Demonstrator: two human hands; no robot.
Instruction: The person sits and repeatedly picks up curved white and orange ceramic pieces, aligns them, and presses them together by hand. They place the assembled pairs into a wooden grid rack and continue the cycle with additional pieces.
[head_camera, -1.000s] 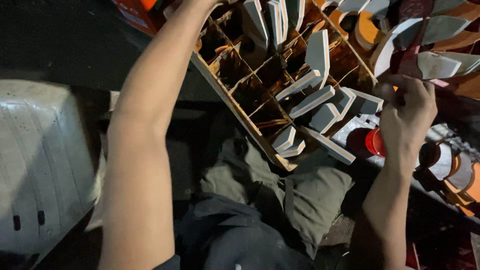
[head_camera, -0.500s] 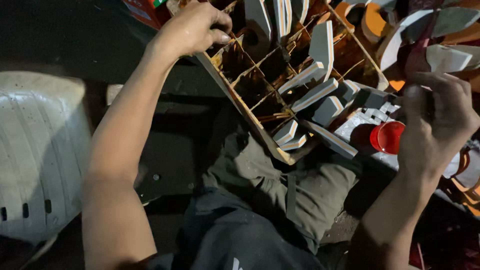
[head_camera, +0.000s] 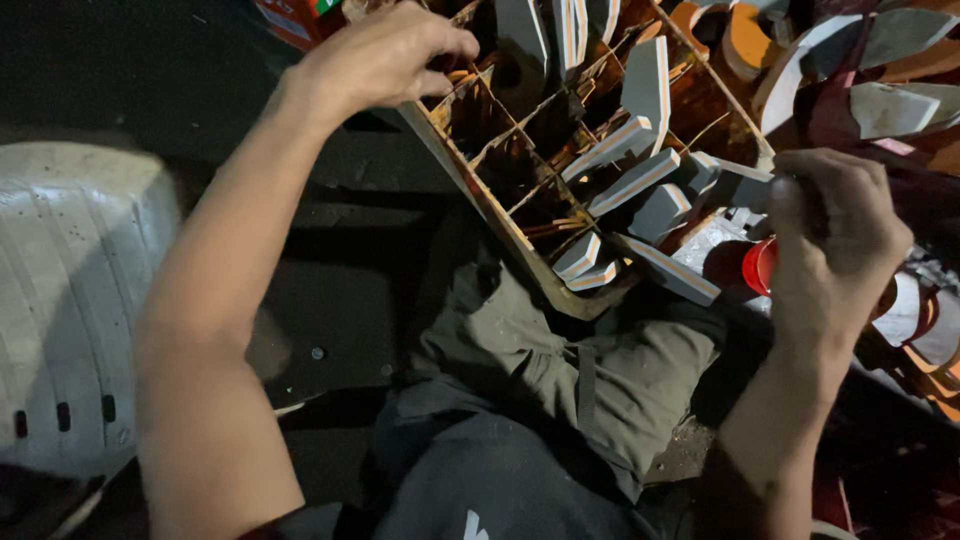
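Note:
A wooden crate (head_camera: 478, 185) with thin dividers rests tilted against my lap. Its cells hold several flat grey slabs (head_camera: 634, 182) with white and orange layers. My left hand (head_camera: 385, 55) is stretched out to the crate's far left corner, fingers closed on its rim. At the crate's right edge my right hand (head_camera: 835, 235) is curled into a fist. I cannot see anything in it. A red round lid (head_camera: 757, 266) lies just under that hand.
A white plastic chair (head_camera: 70, 310) stands at the left. Olive cloth (head_camera: 560, 360) covers my lap below the crate. More curved grey and orange pieces (head_camera: 880, 105) are piled at the top right. The ground around is dark.
My left hand has come down from the top edge onto the crate's corner. My right hand has drawn back from the piled pieces toward the crate's right edge and curled tighter.

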